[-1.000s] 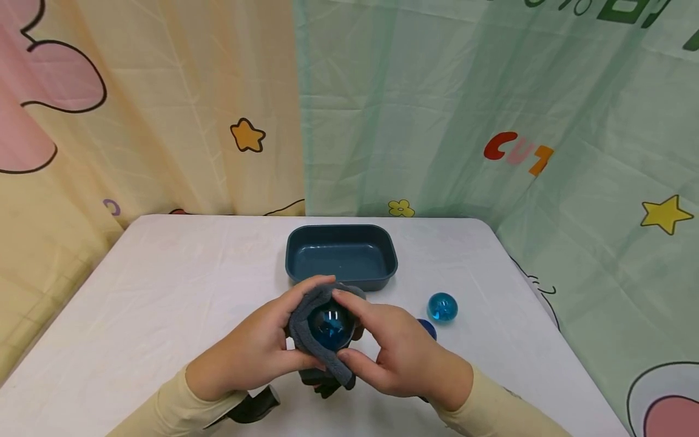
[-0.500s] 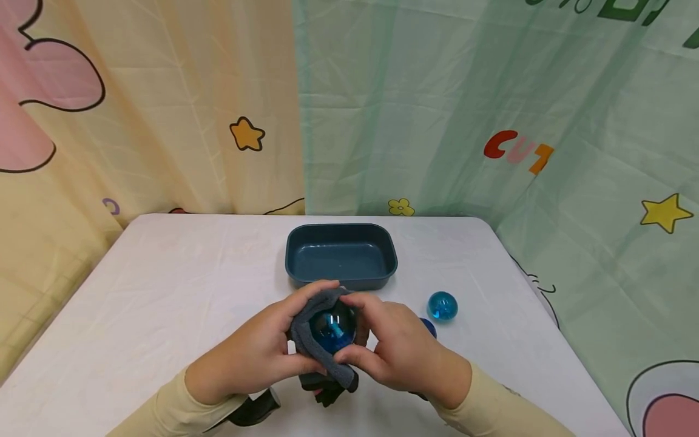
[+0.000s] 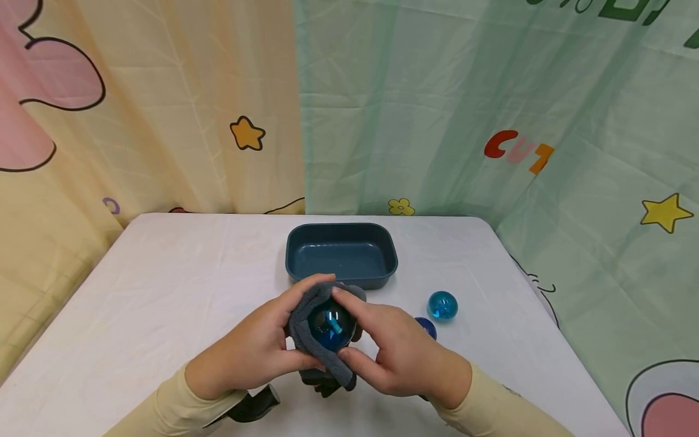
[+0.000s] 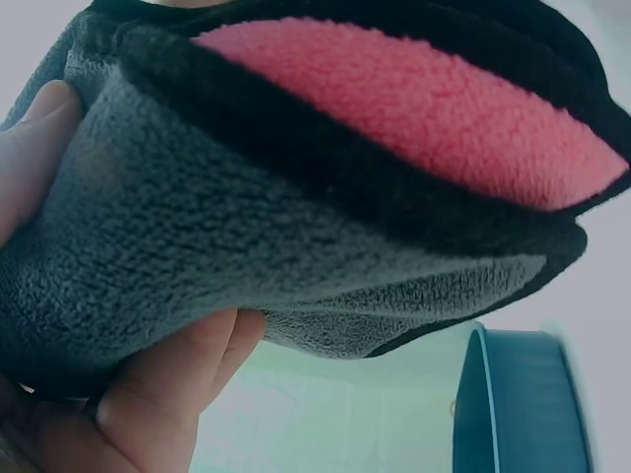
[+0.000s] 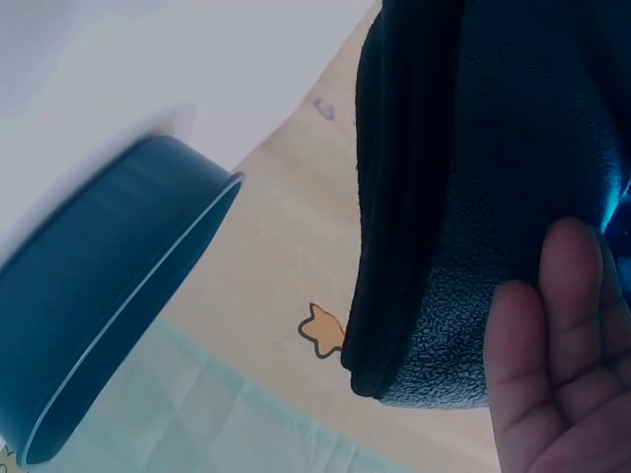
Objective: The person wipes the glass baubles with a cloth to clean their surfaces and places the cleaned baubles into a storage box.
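My left hand (image 3: pixel 256 346) grips a grey cloth (image 3: pixel 299 331) that wraps round a shiny blue glass ball (image 3: pixel 330 328). Across the ball's right side, my right hand (image 3: pixel 395 346) holds it, index finger at the top and thumb at the bottom. In the left wrist view the cloth (image 4: pixel 217 217) is folded, with black edging and a pink inner face showing in the fold. Fingers of the right hand (image 5: pixel 572 365) lie against the cloth (image 5: pixel 444 335) in the right wrist view. The ball's underside is hidden by cloth.
Behind the hands stands a dark teal rectangular basin (image 3: pixel 344 258). Right of the right hand lie a light blue glass ball (image 3: pixel 442 305) and a darker blue ball (image 3: pixel 427 328), partly hidden by that hand. A white cloth covers the table (image 3: pixel 191 273), with printed curtains behind.
Half a second ago the right fingers sat farther right on the ball; now they are back at its upper and lower left edges. Hands, cloth and ball have risen slightly in the head view.
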`<state>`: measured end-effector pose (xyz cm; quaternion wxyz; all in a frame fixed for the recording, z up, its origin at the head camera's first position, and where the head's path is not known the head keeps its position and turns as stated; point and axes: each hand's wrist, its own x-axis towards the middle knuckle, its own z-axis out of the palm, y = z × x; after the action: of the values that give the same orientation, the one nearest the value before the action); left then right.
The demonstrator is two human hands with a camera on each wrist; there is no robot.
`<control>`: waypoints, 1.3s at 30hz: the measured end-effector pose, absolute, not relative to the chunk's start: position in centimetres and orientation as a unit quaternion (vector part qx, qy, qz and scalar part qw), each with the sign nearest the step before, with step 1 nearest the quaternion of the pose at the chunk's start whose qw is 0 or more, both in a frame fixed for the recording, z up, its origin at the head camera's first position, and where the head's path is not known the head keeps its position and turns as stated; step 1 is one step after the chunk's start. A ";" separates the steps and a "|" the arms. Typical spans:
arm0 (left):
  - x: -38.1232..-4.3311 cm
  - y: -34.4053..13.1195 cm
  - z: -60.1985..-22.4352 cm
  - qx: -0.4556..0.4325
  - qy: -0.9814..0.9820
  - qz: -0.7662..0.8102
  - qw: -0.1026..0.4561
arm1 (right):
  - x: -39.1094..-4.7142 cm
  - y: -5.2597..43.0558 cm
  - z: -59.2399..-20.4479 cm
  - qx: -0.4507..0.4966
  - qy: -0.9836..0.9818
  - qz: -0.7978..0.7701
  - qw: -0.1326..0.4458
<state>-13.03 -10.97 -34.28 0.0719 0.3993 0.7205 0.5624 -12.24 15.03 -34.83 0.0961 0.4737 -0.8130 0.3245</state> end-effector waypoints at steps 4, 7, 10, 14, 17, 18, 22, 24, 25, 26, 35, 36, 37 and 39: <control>-13.0 -11.0 -34.3 0.405 0.711 0.569 0.080 | -12.1 15.0 -34.6 0.463 -0.819 0.324 0.104; -12.9 -10.9 -34.2 0.411 0.710 0.566 0.083 | -11.9 14.9 -34.6 0.449 -0.822 0.334 0.107; -12.8 -10.8 -34.2 0.410 0.721 0.552 0.081 | -11.9 14.9 -34.7 0.436 -0.824 0.342 0.118; -12.8 -10.7 -34.3 0.409 0.731 0.541 0.077 | -11.9 14.7 -35.0 0.419 -0.827 0.356 0.121; -12.8 -10.7 -34.4 0.414 0.728 0.542 0.069 | -11.9 14.7 -35.1 0.431 -0.818 0.364 0.113; -12.9 -10.8 -34.5 0.416 0.726 0.543 0.064 | -11.9 14.8 -35.1 0.439 -0.815 0.362 0.109; -13.1 -10.9 -34.6 0.418 0.713 0.558 0.068 | -12.2 15.1 -35.0 0.473 -0.810 0.331 0.107; -13.2 -11.0 -34.6 0.417 0.708 0.565 0.072 | -12.3 15.2 -34.9 0.480 -0.811 0.314 0.111; -13.2 -11.0 -34.6 0.415 0.707 0.568 0.075 | -12.3 15.2 -34.9 0.482 -0.812 0.308 0.114; -13.2 -11.0 -34.6 0.414 0.705 0.570 0.077 | -12.3 15.2 -34.9 0.479 -0.814 0.307 0.115; -13.1 -10.7 -34.6 0.400 0.745 0.531 0.063 | -11.9 14.7 -35.0 0.414 -0.842 0.320 0.130; -13.1 -10.7 -34.6 0.398 0.750 0.525 0.062 | -11.9 14.7 -35.1 0.406 -0.845 0.323 0.129; -13.1 -10.7 -34.7 0.397 0.754 0.520 0.059 | -11.9 14.6 -35.1 0.398 -0.847 0.327 0.128; -13.1 -10.7 -34.7 0.397 0.753 0.522 0.059 | -11.9 14.5 -35.2 0.389 -0.848 0.340 0.119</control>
<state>-13.12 -10.70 -34.75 0.0595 0.3968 0.7527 0.5220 -11.90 14.47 -35.16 0.1192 0.3887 -0.8482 0.3395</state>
